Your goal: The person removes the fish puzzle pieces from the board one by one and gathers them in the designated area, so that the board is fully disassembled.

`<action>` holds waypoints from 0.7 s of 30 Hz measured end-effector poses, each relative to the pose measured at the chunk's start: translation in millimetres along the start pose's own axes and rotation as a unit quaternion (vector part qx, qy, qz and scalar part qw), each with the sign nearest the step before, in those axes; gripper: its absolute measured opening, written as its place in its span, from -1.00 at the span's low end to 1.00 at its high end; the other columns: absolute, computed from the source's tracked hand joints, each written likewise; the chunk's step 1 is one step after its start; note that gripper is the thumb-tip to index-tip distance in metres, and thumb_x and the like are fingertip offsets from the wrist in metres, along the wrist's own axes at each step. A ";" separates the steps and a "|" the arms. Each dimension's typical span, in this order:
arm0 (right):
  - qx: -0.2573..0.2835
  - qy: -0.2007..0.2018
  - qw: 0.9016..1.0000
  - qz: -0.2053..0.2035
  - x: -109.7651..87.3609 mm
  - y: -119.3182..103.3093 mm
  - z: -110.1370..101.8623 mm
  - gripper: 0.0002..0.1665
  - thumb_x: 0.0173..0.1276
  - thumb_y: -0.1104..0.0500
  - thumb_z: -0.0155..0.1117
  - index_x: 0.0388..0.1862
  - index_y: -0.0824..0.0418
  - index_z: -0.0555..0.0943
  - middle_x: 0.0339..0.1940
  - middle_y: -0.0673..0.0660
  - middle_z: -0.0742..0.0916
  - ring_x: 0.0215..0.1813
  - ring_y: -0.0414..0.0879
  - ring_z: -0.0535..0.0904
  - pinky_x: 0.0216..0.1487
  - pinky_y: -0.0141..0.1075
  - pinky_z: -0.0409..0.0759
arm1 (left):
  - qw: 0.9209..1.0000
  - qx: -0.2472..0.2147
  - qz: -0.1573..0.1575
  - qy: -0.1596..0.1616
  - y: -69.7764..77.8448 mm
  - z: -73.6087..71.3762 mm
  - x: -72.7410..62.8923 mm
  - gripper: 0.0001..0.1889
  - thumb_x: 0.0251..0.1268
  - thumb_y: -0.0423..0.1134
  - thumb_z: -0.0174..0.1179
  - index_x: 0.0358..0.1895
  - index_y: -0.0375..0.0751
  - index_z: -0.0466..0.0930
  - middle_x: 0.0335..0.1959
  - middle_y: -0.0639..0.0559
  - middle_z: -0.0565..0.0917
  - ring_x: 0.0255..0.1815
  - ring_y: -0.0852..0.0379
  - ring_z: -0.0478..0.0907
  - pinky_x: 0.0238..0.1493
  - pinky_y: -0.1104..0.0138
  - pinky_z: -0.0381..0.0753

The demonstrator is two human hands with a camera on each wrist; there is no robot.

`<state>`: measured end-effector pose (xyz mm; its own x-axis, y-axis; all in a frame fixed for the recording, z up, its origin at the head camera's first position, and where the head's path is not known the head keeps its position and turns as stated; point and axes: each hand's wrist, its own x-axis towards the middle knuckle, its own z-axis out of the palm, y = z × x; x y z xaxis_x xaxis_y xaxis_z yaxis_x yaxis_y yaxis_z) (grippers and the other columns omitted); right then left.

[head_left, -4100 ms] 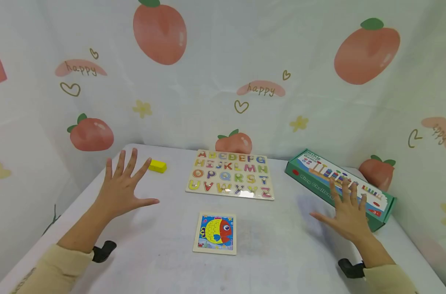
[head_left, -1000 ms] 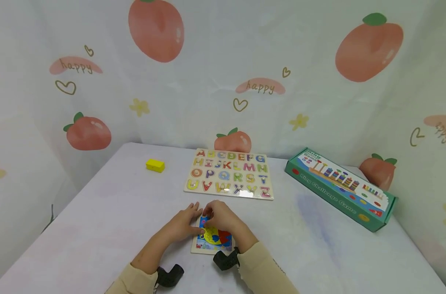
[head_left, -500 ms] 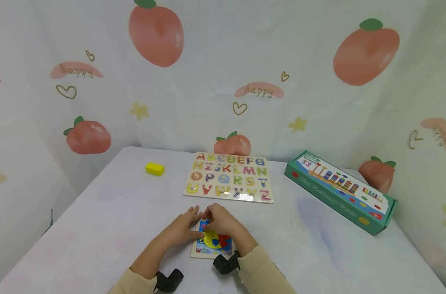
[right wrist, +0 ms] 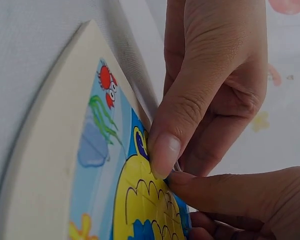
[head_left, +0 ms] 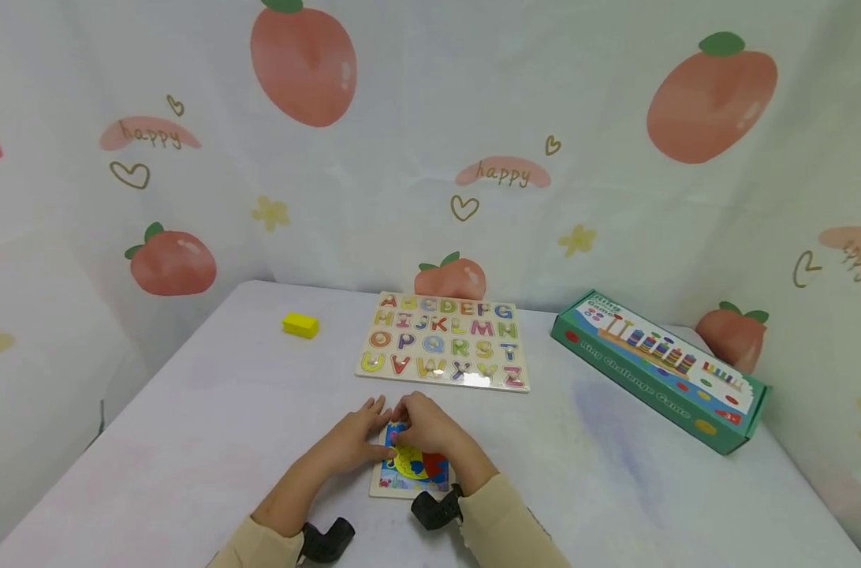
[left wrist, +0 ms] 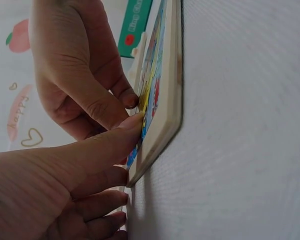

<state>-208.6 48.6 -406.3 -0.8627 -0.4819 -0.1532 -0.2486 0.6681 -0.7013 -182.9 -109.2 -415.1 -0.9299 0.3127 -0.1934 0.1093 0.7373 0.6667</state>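
A small square wooden jigsaw puzzle (head_left: 411, 478) with a yellow and red fish lies flat near the middle of the table. My left hand (head_left: 350, 443) is at its upper left, the thumb on the picture and the other fingers along the board's edge. Bent over the same corner, my right hand (head_left: 436, 430) has its thumb on the fish's yellow body, fingers curled toward the thumb. The two thumbs nearly meet in the right wrist view, where a crab and seaweed show on the puzzle (right wrist: 102, 125). Whether a loose piece sits between the right fingertips I cannot tell.
Behind the puzzle lies a wooden alphabet board (head_left: 441, 343) with knobbed letters. A yellow block (head_left: 300, 325) is at the back left. At the right stands a green Ring Challenge Game box (head_left: 661, 371), set at an angle. A fruit-print curtain hangs behind the table.
Both hands were spread apart over the table's two sides at first; they have come together on the puzzle. Over the last second they have stayed almost still there.
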 end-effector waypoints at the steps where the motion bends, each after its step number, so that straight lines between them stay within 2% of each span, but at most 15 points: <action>1: 0.000 0.001 1.000 0.002 -0.1 -0.2 -0.2 -0.77 0.16 0.30 0.35 -0.22 0.28 0.53 -0.25 0.09 0.55 -0.24 -0.14 0.45 -0.02 -0.24 0.58 | 1.000 0.000 0.001 0.000 0.0 0.0 0.2 -0.35 0.05 -0.18 0.35 0.25 -0.31 0.40 0.44 -0.23 0.18 0.47 -0.26 -0.02 0.34 -0.25 0.04; 8: 0.005 0.003 1.000 0.008 -1.6 -1.4 -0.2 -0.79 0.17 0.31 0.33 -0.23 0.27 0.53 -0.29 0.08 0.57 -0.24 -0.12 0.45 0.00 -0.20 0.57 | 1.000 0.001 0.000 0.003 -1.4 1.4 0.8 -0.35 0.05 -0.18 0.36 0.25 -0.30 0.40 0.43 -0.24 0.18 0.47 -0.28 -0.01 0.34 -0.25 0.05; 12: 0.028 0.003 1.000 0.011 -1.6 -1.1 -3.5 -0.82 0.16 0.37 0.31 -0.25 0.28 0.55 -0.30 0.10 0.60 -0.25 -0.11 0.47 -0.01 -0.18 0.59 | 1.000 0.005 -0.006 0.006 -1.0 1.3 1.0 -0.35 0.05 -0.18 0.36 0.25 -0.29 0.40 0.43 -0.24 0.18 0.46 -0.30 0.01 0.33 -0.25 0.07; 21: 0.064 0.011 0.998 -0.004 2.0 12.5 -12.1 -0.93 0.19 0.32 0.31 -0.33 0.26 0.61 -0.41 0.04 0.62 -0.35 -0.17 0.46 -0.21 -0.40 0.54 | 1.000 0.015 -0.019 0.009 3.9 0.1 0.8 -0.32 0.04 -0.15 0.36 0.27 -0.26 0.38 0.44 -0.20 0.18 0.46 -0.28 0.01 0.34 -0.21 0.12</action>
<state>-218.7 62.9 -407.0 -0.8707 -0.4734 -0.1335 -0.1982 0.5861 -0.7856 -183.2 -106.0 -412.7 -0.9395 0.2745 -0.2047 0.0850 0.7659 0.6373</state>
